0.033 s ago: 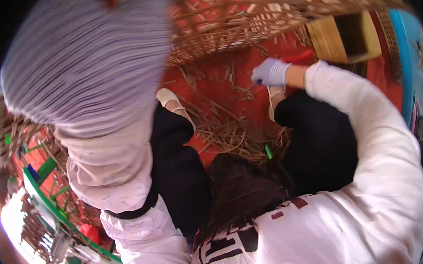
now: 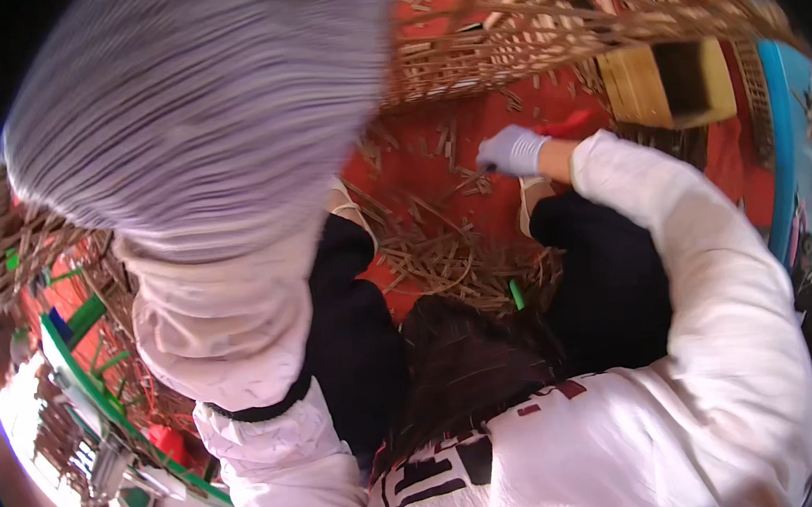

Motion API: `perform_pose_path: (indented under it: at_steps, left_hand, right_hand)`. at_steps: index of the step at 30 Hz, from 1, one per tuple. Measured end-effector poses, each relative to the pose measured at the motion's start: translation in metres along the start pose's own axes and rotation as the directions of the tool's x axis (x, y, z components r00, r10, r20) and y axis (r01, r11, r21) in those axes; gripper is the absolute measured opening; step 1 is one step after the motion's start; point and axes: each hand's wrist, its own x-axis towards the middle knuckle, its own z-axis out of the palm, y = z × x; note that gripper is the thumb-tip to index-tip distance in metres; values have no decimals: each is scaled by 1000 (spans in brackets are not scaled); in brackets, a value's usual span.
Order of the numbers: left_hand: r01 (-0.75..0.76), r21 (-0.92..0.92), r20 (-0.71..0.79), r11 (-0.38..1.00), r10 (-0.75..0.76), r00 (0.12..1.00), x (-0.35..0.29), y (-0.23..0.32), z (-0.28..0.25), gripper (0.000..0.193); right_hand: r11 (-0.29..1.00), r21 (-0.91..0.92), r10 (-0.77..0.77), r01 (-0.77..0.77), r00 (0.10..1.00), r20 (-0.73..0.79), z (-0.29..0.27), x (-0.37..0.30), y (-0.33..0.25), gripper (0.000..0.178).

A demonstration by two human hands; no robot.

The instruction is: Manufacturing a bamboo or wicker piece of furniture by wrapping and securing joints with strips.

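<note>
My left hand (image 2: 194,108) wears a grey ribbed knit glove and is raised close to the camera, blurred and filling the upper left; its fingers do not show. My right hand (image 2: 510,150), in a pale glove, reaches down to the red mat (image 2: 419,171) between my knees. It is closed around what looks like a red-handled tool (image 2: 569,124), whose handle sticks out by the wrist. Loose cane strips (image 2: 434,251) lie scattered on the mat just in front of it. A woven cane basket (image 2: 522,35) stands beyond the hand.
A wooden box (image 2: 665,85) sits at the upper right beside the basket. A small green piece (image 2: 516,294) lies among the strips near my right knee. More woven cane work (image 2: 43,244) and a green frame (image 2: 86,374) are at the left.
</note>
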Motion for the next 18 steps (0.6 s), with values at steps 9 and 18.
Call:
perform_pose_path:
  at_steps: [9,18]
  left_hand:
    - [94,-46,83,995,-89,992,-31,-30,7,45]
    - [107,-26,109,994,-103,989,-44,-36,2,45]
  right_hand:
    - [979,33,201,-200,940,-277,164,121,-57,19]
    - [798,477,482,-369,865,-137,131,116,-49,39]
